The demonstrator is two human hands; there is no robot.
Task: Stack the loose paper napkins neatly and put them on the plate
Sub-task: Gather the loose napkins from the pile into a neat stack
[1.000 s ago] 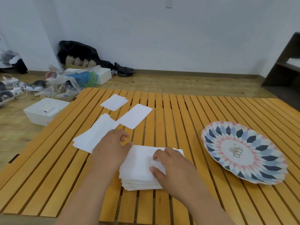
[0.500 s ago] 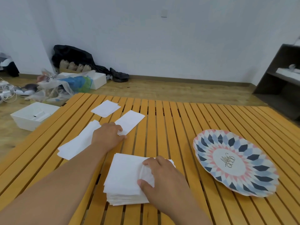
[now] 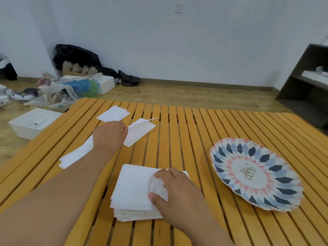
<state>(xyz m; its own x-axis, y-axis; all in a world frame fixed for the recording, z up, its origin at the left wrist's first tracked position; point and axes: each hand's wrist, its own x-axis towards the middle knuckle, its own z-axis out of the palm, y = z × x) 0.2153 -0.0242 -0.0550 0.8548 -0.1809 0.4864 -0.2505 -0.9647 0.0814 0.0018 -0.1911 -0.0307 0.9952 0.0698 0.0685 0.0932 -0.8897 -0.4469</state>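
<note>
Head view: closest to the front edge of the slatted wooden surface (image 3: 177,139), a little left of its middle, lies the stack of napkins (image 3: 133,192). It is white and roughly squared, with its lower sheets fanning out slightly at the near side. The right hand (image 3: 179,194) sits on the right part of the stack with fingers curled. The thumb presses the near right area and the fingertips bunch the top sheet into small creases.

Toward the right edge, well apart from the stack, rests the plate (image 3: 255,174), patterned in blue, pink and white diamonds with lettering at its centre.

Farther back, the left forearm crosses from the near left corner over the long napkin (image 3: 74,157), which lies diagonally toward the left edge. Whether arm and paper touch cannot be told. The left hand (image 3: 109,134), fingers curled, pinches the left end of the loose napkin (image 3: 140,131), whose far corner lifts off the slats. Just beyond the hand, toward the far left corner, the square napkin (image 3: 113,113) lies flat.

On the floor past the left edge stands an open white box (image 3: 33,121), then plastic bags (image 3: 71,89) and a second white box (image 3: 106,84). A black bag (image 3: 76,55) and a dark shoe (image 3: 129,80) lie by the wall, and a dark shelf unit (image 3: 305,82) stands at the far right.
</note>
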